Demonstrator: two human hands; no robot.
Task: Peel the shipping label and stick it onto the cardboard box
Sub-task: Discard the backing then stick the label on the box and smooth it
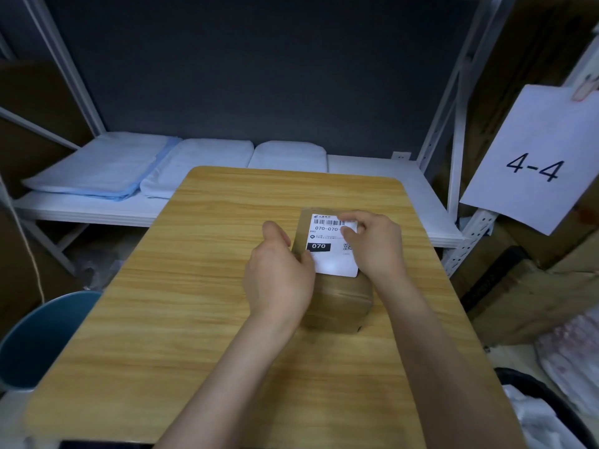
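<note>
Surface: a light wood-grain tabletop with rounded corners (201,286) is seen from above; the small brown cardboard box (340,303) is stood on it, right of centre.
Box: the top face and the near side face are shown; the near side is crossed by a band of tape.
Label: the white rectangular shipping label with barcode, QR code and a black "070" block (330,251) is laid on the box's top face, its near edge reaching the box's near top edge; whether it is fully stuck down cannot be told.
Left hand: the left hand (278,277) is placed at the box's left side, the thumb tip resting on the label's left edge near the "070" block; the fingers are curled against the box's left wall. Its grip is pinched on the label edge and box together.
Right hand: the right hand (376,244) is set over the label's far right corner, finger and thumb closed on that corner by the barcode.
Shelf: a white metal rack shelf (97,210) is seen behind the surface, carrying folded pale blue and white cloths (107,168).
Sign: a white paper sheet printed "4-4" (534,163) is hung at the right.
Bin: a round blue bin (39,341) is stood at the left of the surface.
</note>
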